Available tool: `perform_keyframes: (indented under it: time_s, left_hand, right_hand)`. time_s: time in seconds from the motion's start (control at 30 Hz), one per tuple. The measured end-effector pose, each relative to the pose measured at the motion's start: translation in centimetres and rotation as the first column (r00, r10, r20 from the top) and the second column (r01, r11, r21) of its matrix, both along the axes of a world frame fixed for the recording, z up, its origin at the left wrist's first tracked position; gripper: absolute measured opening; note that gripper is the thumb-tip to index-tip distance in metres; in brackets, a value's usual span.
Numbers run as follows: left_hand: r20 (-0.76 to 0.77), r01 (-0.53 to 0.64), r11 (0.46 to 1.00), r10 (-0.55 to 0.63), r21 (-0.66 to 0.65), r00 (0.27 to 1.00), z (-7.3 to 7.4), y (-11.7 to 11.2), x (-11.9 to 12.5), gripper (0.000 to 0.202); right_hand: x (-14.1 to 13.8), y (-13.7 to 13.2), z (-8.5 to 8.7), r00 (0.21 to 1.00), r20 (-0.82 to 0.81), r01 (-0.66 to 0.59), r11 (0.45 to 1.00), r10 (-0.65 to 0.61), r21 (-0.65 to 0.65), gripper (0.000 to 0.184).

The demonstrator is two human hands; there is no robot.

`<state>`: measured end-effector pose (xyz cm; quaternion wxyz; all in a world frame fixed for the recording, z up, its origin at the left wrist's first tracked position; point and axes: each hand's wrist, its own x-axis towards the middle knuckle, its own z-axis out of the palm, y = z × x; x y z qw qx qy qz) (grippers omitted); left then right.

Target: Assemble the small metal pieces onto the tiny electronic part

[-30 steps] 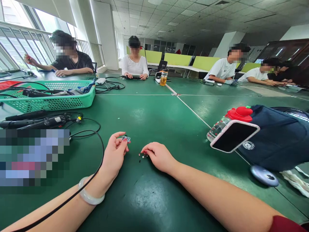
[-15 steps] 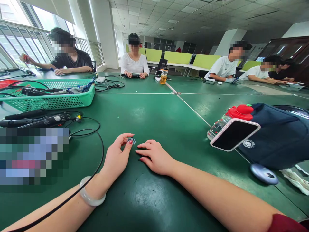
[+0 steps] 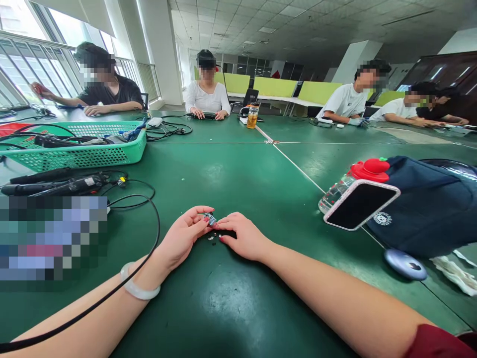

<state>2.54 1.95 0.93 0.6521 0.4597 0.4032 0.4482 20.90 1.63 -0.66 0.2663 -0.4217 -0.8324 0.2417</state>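
My left hand [image 3: 184,231] is closed in a pinch on a small, flat, blue-grey piece with a dark and light pattern [image 3: 210,218], held just above the green table. Its exact kind is too small to make out. My right hand [image 3: 246,236] rests right beside it, with the fingers stretched toward the piece and the thumb apart from them. Its fingertips meet the lower edge of the piece or the left fingers; I cannot tell which. Under the hands, several tiny black and white bits [image 3: 213,239] lie on the tabletop.
At left are a green basket [image 3: 130,155] of cables and black devices [image 3: 70,185]. A black cable [image 3: 158,233] crosses over my left forearm. On the right stand a phone [image 3: 361,205], a red-capped bottle [image 3: 333,194], a dark bag [image 3: 417,209] and a mouse-like blue object [image 3: 404,264]. Several people sit around.
My left hand has moved slightly right with the piece, which is now tilted. The right fingers have come up against it. Tiny bits now show on the table below the hands.
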Motion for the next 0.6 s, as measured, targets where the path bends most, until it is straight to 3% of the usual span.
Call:
perform_keyframes:
  time_s: [0.1,0.2,0.37,0.47,0.6]
  left_hand:
    - [-0.023,-0.015,0.997,0.017,0.078,1.000,0.1,-0.2,0.0,0.036]
    - [-0.151,-0.050,0.986,0.074,0.158,0.986,0.0,-0.2,0.0,0.032]
    - [-0.418,-0.072,0.945,0.208,0.318,0.885,-0.5,-0.5,0.1,0.028]
    - [-0.474,-0.041,0.953,0.186,0.299,0.861,-0.9,-0.3,0.1,0.030]
    - [-0.421,-0.066,0.967,0.168,0.247,0.891,-0.8,0.2,0.0,0.035]
  right_hand:
    - [0.0,0.0,-0.1,1.000,0.025,-0.012,1.000,0.012,0.008,0.031]
    - [0.0,0.0,-0.3,0.998,0.049,-0.027,0.999,0.025,0.034,0.029]
    - [-0.1,0.0,-0.6,0.997,0.081,-0.021,0.996,0.014,0.084,0.023]
    - [-0.1,-0.2,-0.6,0.993,0.118,-0.011,0.994,-0.001,0.104,0.021]
    - [-0.2,-0.3,-0.4,0.989,0.144,0.004,0.991,-0.023,0.131,0.017]
